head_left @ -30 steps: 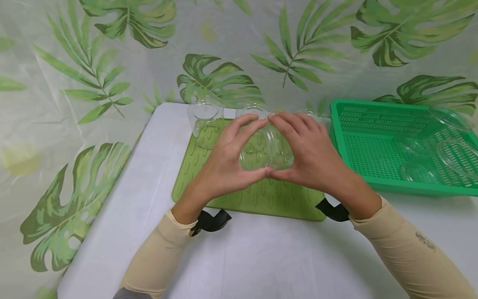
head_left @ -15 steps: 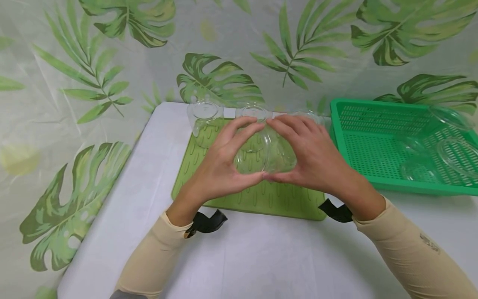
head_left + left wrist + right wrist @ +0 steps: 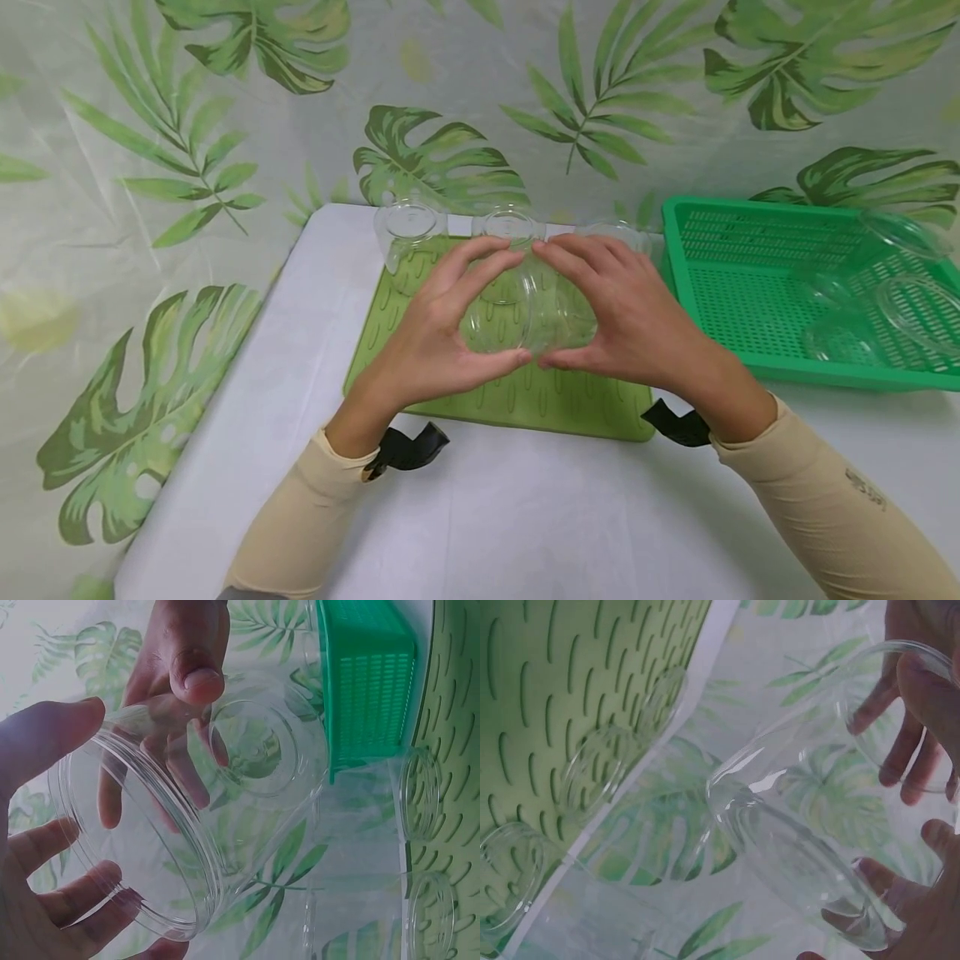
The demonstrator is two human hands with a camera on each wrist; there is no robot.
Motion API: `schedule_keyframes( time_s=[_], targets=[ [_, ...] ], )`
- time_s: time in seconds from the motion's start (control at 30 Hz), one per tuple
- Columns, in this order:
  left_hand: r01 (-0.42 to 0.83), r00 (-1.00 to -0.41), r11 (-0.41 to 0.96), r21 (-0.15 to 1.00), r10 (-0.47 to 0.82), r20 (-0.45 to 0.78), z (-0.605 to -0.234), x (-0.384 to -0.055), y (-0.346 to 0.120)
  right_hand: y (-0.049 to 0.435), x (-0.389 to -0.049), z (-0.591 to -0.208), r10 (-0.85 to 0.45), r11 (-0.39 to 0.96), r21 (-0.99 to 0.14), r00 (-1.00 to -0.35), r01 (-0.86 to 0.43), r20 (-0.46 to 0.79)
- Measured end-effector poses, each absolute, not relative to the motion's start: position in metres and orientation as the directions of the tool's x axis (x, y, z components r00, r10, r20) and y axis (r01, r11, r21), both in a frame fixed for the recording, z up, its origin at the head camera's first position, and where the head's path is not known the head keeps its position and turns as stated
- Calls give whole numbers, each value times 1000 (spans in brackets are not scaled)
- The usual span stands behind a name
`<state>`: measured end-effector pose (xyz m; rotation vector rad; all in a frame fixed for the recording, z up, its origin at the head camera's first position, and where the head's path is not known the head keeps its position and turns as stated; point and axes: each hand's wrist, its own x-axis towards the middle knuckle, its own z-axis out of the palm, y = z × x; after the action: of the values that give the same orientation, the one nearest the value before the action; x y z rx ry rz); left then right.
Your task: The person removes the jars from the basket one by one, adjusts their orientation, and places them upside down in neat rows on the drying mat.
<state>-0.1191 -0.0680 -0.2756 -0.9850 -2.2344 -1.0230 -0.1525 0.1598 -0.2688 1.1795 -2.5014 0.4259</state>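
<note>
In the head view a clear jar [image 3: 501, 325] lies sideways in the air over a green ribbed mat [image 3: 480, 404]. My left hand [image 3: 438, 333] grips its open, rimmed end, thumb on the near side and fingers on the far side. My right hand [image 3: 626, 304] holds the other end the same way. The left wrist view shows the jar's ridged rim [image 3: 184, 814] by the left fingers. Both thumbs point at each other with a small gap. Three more clear jars stand bottom up along the mat's back edge: left [image 3: 411, 223], middle [image 3: 508, 225] and right [image 3: 613, 233].
To the right, a green plastic basket [image 3: 742, 371] contains several clear round pieces [image 3: 840, 342]. One clear round piece [image 3: 903, 237] leans over its back right rim. A leaf-print sheet [image 3: 465, 67] rises behind the white table [image 3: 540, 517].
Both thumbs met earlier and are now slightly apart. The jar and my left hand have shifted a little to the left. Jars on the mat and the basket have stayed put.
</note>
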Motion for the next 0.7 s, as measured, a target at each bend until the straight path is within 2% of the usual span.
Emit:
schedule_keyframes(
  time_s=[0.43, 0.7],
  targets=[
    [771, -623, 476, 423, 426, 656, -269, -109, -75, 158, -149, -266, -706, 532, -152, -536, -833, 464],
    [779, -621, 424, 462, 419, 662, -264, -104, -80, 159, -146, -262, -699, 510, -211, -545, -834, 463]
  ],
)
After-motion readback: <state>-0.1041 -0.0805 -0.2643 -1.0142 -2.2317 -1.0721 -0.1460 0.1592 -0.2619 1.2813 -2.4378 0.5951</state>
